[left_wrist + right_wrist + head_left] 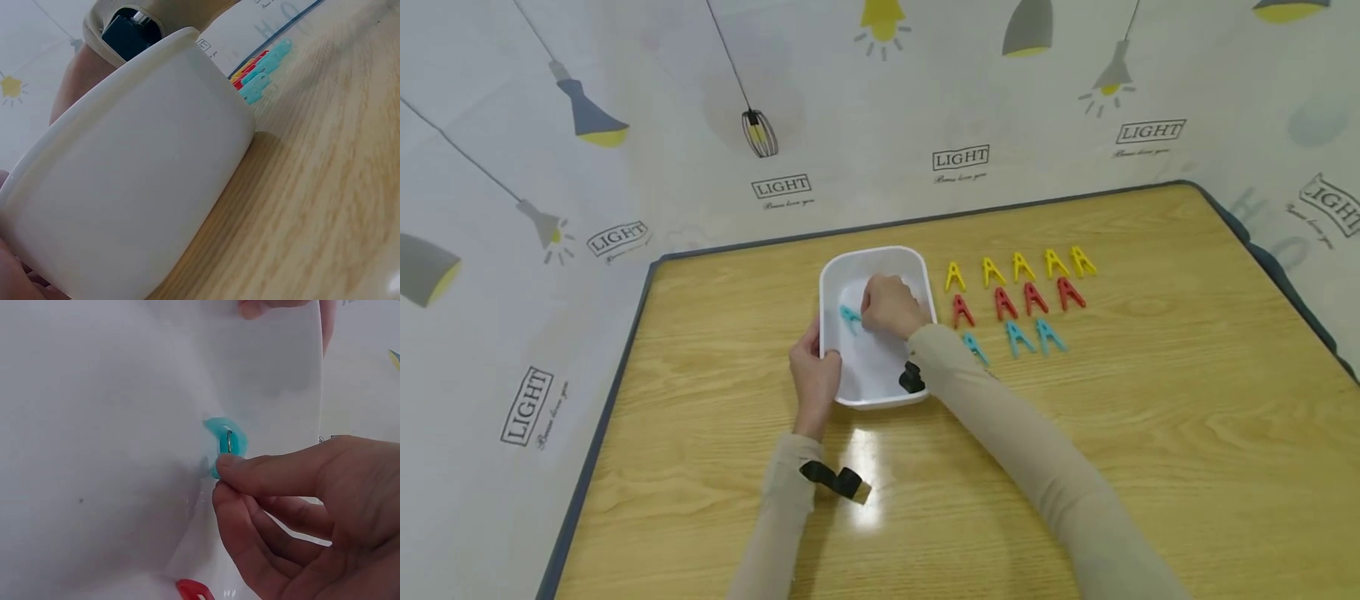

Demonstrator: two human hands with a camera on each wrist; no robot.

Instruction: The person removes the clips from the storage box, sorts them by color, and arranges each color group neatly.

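Observation:
A white plastic tray [880, 402] stands on the table, and my left hand [815, 379] grips its left wall with the thumb over the rim. My right hand [891, 307] is inside the tray. In the right wrist view its thumb and forefinger pinch one end of a light blue clothespin [234, 434] with a metal spring. From above, that clothespin [850, 317] shows just left of the fingers. Part of a red clothespin [195, 589] also shows in the tray in the right wrist view; from the head it is hidden.
Right of the tray, clothespins lie in rows on the wooden table [1150, 350]: several yellow [1022, 267], several red [1005, 303] and three light blue [1019, 338]. A lamp-printed cloth [865, 108] hangs behind the table's dark edge.

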